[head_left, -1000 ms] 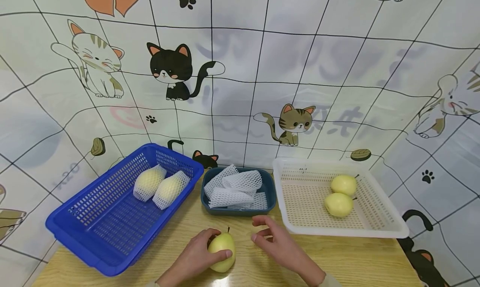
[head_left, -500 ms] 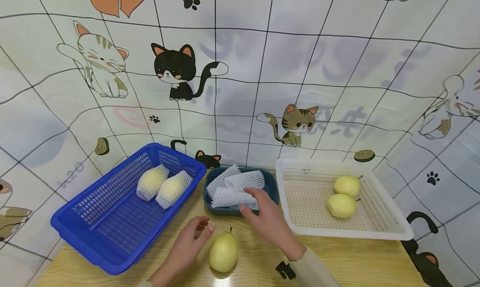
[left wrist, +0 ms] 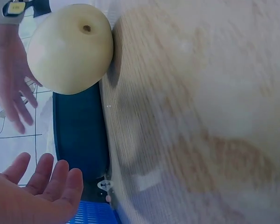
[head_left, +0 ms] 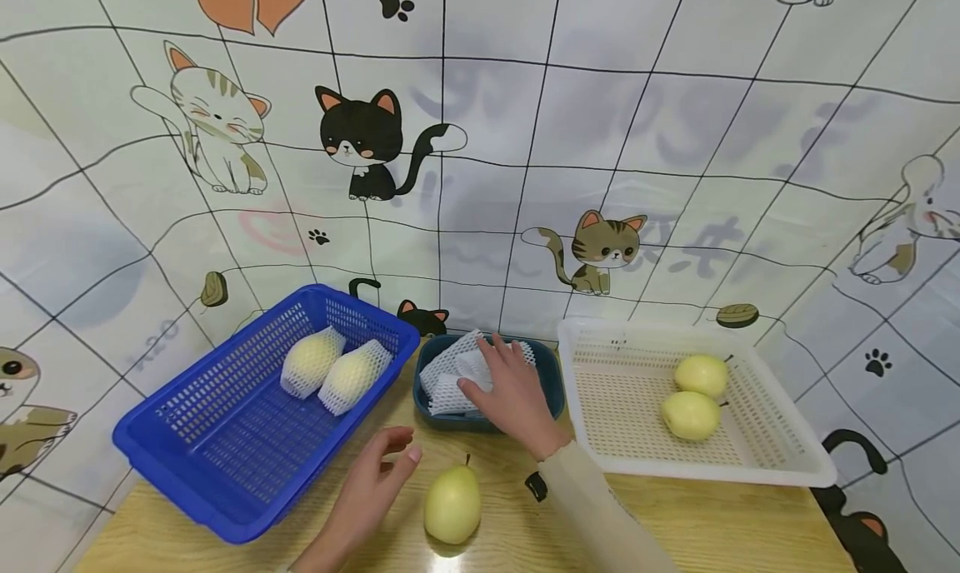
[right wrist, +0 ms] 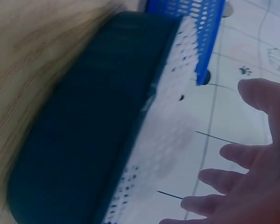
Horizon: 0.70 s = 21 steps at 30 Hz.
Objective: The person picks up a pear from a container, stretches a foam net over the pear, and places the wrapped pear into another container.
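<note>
A yellow-green pear [head_left: 453,505] stands upright on the wooden table, stem up. My left hand [head_left: 375,477] is beside it on the left, fingers relaxed and holding nothing; the left wrist view shows the pear [left wrist: 70,49] apart from the fingers [left wrist: 60,182]. My right hand [head_left: 517,394] is over the dark teal bin [head_left: 480,424], fingers spread above the white foam net sleeves [head_left: 450,381]. In the right wrist view its fingers [right wrist: 224,182] are apart from the sleeves [right wrist: 165,126], which rise above the bin's rim.
The blue basket [head_left: 225,506] at left holds two pears in foam nets [head_left: 311,361]. At right, a white basket [head_left: 712,470] contains two bare pears [head_left: 692,415]. A cat-patterned wall covering [head_left: 487,181] rises behind them. A small black object [head_left: 536,485] shows at the right sleeve.
My left hand has let go of the pear and drawn back left, leaving it standing. The right hand has moved from beside the pear forward over the foam sleeves.
</note>
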{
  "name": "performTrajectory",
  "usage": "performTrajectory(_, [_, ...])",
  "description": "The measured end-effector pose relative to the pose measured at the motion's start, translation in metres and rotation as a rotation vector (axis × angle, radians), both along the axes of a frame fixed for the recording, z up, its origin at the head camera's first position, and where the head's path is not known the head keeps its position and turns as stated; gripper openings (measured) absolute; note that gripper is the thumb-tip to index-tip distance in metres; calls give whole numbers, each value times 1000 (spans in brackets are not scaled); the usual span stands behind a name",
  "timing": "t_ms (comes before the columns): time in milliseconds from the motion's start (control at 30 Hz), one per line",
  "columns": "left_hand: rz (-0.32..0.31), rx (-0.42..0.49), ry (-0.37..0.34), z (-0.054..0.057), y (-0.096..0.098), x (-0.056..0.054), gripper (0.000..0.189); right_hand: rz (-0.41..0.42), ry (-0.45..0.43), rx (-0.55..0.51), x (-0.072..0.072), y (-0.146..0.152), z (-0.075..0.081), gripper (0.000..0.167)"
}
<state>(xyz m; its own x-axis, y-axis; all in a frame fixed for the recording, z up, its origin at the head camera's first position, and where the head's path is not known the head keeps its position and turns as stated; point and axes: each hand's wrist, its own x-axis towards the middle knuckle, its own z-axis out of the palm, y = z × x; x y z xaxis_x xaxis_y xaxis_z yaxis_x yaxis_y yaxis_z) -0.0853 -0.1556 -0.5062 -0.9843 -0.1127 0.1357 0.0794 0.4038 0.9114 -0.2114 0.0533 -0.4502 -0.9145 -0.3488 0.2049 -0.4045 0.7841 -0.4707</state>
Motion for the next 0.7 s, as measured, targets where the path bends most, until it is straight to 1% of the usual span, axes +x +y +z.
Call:
performTrajectory(167, [-3, 11, 25, -1, 0, 1, 37, -67, -70, 73, -14, -9, -8, 76])
performTrajectory(267, [-14, 2, 36, -2, 0, 2, 35, -104, -117, 86, -20, -13, -12, 75])
performTrajectory(333, [-17, -1, 35, -2, 0, 2, 34, -111, -129, 83, -22, -14, -13, 72])
performTrajectory(433, [-14, 6, 28, -2, 0, 2, 35, -89, -102, 89, -25, -14, -16, 60])
performTrajectory(567, [-13, 14, 17, -2, 0, 2, 36, -38, -10, 91, -27, -12, -19, 39])
performTrajectory(633, [-13, 18, 13, -1, 0, 2, 37, -28, 32, 79, -27, -11, -21, 33])
performTrajectory(700, [-12, 24, 10, -1, 0, 2, 36, -34, 65, 58, -27, -10, -22, 31])
